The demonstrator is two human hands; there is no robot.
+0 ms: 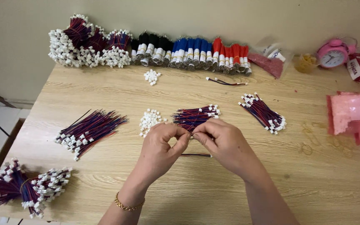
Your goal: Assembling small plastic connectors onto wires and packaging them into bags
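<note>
The left hand [161, 146] and right hand [221, 139] meet over the middle of the wooden table [213, 196], fingertips pressed together, pinching a thin red-and-blue wire [196, 155] whose tail trails out beneath the palms. Holding it this close likely steadies so small a piece. Just beyond the fingers lie a loose pile of wires [194, 116] and a heap of small white plugs [148, 121] (both within easy reach). Tied bundles [19, 187] sit at the near left corner, seemingly set aside.
</note>
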